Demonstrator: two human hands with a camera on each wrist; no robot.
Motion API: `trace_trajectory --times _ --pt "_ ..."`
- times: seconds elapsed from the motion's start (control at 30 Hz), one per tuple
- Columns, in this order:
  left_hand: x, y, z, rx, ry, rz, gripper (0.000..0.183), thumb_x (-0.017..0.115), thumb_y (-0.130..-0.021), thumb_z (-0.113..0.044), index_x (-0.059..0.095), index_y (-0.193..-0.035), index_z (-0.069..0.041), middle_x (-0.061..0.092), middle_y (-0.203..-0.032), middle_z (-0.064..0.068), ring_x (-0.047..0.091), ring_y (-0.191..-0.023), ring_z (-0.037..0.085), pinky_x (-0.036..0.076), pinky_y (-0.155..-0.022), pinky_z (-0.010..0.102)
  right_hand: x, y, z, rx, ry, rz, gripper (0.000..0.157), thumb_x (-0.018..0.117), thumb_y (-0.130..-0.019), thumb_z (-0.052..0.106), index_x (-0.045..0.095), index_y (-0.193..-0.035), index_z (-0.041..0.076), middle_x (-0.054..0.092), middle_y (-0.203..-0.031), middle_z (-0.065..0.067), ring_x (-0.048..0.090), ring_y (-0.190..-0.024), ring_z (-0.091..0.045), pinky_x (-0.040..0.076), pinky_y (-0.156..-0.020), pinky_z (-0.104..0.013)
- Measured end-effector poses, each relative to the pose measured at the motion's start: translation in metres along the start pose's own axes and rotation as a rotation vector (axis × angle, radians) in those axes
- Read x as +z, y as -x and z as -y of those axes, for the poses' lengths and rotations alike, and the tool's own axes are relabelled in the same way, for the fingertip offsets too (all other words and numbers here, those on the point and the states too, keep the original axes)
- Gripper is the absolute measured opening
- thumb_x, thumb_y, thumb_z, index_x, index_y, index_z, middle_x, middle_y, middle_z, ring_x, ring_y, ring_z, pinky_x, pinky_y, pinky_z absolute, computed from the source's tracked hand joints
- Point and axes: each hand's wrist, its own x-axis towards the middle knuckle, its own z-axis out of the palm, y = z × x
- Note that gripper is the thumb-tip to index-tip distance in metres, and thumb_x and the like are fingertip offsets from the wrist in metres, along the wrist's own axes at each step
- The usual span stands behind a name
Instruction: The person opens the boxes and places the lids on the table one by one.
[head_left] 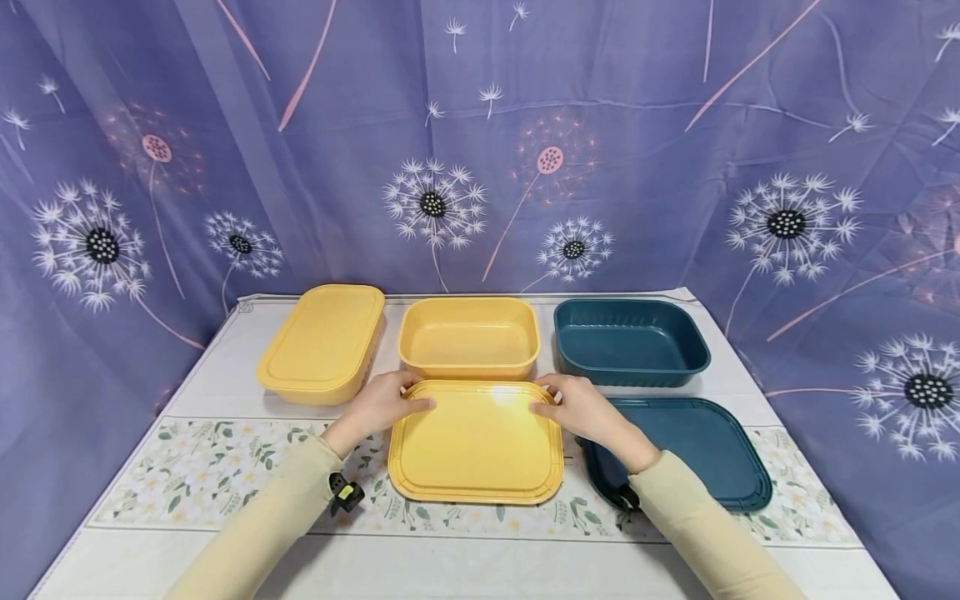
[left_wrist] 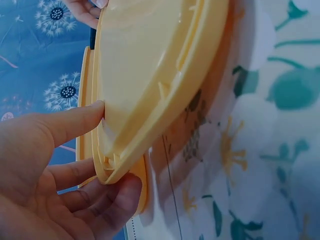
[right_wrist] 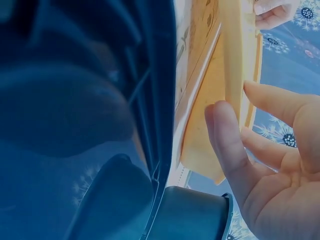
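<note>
The yellow lid [head_left: 476,450] is what I'd watch: it's low in the middle of the frame, flat face up, its far edge just in front of the open yellow box [head_left: 470,342]. Both hands have it. The left hand [head_left: 378,408] pinches its upper-left corner, thumb on top and fingers underneath as the left wrist view shows; the right hand [head_left: 581,408] pinches the upper-right corner. Each grip is closed on that lid, and its held edge is lifted off the cloth, casting a shadow.

Looking outward, the covered yellow box [head_left: 322,342] sits left of centre with its top on, so I'd count that one as done. The open yellow box, mid-frame, has nothing over it and looks bare inside. Right of centre stands the teal box [head_left: 630,342], open too, and the teal lid [head_left: 690,450] lies in front of it, partly behind the right arm, on the surface [head_left: 450,567].

By my reckoning, this is a lidding job about a third done: one box closed, a second with its lid in hand but not yet on, and the teal pair left to do. Whether the finished lid is fully snapped down, I can't tell from here.
</note>
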Motion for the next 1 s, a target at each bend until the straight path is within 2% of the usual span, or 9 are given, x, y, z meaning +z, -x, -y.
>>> trace_trajectory --times 0.27,0.43,0.53,0.67,0.87,1.0 --pt "0.002 -0.002 0.003 -0.02 -0.026 0.029 0.042 0.075 -0.092 -0.036 0.07 -0.12 -0.006 0.071 -0.102 0.002 0.061 -0.081 0.013 0.052 -0.069 0.033 0.001 0.001 0.002 -0.018 0.01 0.031 0.036 0.073 -0.095 0.019 0.068 -0.127 0.004 0.069 -0.095 -0.004 0.06 -0.066 -0.01 0.05 -0.054 -0.028" --pt "0.004 -0.003 0.004 -0.02 -0.03 0.04 0.042 0.075 -0.092 -0.036 0.071 -0.12 -0.005 0.071 -0.102 0.001 0.061 -0.085 0.013 0.053 -0.075 0.036 0.002 0.002 0.002 -0.007 0.039 0.041 0.04 0.074 -0.094 0.02 0.067 -0.128 0.002 0.069 -0.1 -0.007 0.059 -0.068 -0.008 0.05 -0.057 -0.027" --pt "0.006 -0.003 0.005 -0.007 -0.035 0.041 0.042 0.075 -0.092 -0.035 0.071 -0.12 -0.004 0.071 -0.101 0.002 0.061 -0.084 0.014 0.052 -0.076 0.036 0.002 0.001 0.001 0.003 0.042 0.051 0.042 0.074 -0.094 0.021 0.066 -0.13 0.0 0.069 -0.098 -0.007 0.054 -0.06 -0.008 0.045 -0.054 -0.026" --pt "0.008 -0.003 0.007 0.003 -0.059 0.035 0.043 0.076 -0.092 -0.034 0.071 -0.119 -0.002 0.07 -0.1 0.004 0.059 -0.084 0.016 0.05 -0.075 0.036 0.003 0.0 -0.001 -0.007 0.035 0.078 0.043 0.073 -0.094 0.02 0.065 -0.13 -0.001 0.069 -0.087 -0.002 0.046 -0.049 -0.011 0.04 -0.05 -0.026" --pt "0.01 -0.004 0.009 0.003 -0.092 0.035 0.046 0.076 -0.091 -0.037 0.071 -0.12 -0.002 0.071 -0.106 0.006 0.062 -0.091 0.018 0.052 -0.08 0.04 0.002 -0.004 -0.005 -0.038 0.07 0.095 0.042 0.074 -0.093 0.02 0.066 -0.128 -0.002 0.07 -0.091 -0.002 0.054 -0.064 -0.009 0.047 -0.059 -0.028" --pt "0.011 -0.005 0.01 0.004 -0.088 0.047 0.043 0.076 -0.091 -0.037 0.072 -0.118 -0.004 0.07 -0.102 0.003 0.06 -0.087 0.015 0.051 -0.078 0.038 0.004 -0.005 -0.005 -0.047 0.083 0.104 0.041 0.075 -0.093 0.02 0.067 -0.127 -0.001 0.068 -0.092 -0.002 0.054 -0.068 -0.01 0.047 -0.062 -0.028"
